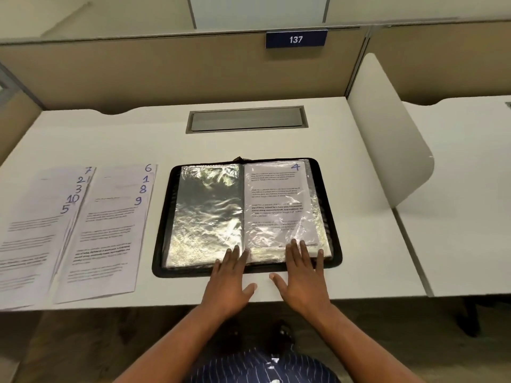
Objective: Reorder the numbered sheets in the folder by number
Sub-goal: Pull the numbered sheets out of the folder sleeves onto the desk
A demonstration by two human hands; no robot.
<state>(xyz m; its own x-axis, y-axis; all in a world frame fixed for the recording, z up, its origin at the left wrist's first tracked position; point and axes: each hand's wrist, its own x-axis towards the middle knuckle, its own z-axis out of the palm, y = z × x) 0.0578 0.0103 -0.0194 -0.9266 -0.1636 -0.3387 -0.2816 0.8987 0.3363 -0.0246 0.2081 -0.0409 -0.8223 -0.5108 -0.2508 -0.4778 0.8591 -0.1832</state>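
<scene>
– Left hand [229,277] lies flat, fingers straight and spread, tips on the near edge of the open folder [182,272]; right hand [301,272] lies likewise just beside it; neither holds anything.
– And where is the work?
– Mid-counter, close to the near edge; sheet 4 [279,205] is in the right-hand sleeve; the left sleeve [207,211] looks empty; two fans of loose sheets [107,230] lie toward the left edge, numbers showing at their top corners.
– How will they handle?
– Paper looks light and limp, I'd judge; take it by a corner or side edge, then support it; the plastic sleeves look crinkled and slick, likely to cling, so hold the opening apart while sliding.
– Surroundings?
– Pale, smooth counter [276,145] with a metal hatch [246,118] near the far edge; a partition behind it bearing a plate [296,39] reading 137; a white divider [387,128] along the right edge.
</scene>
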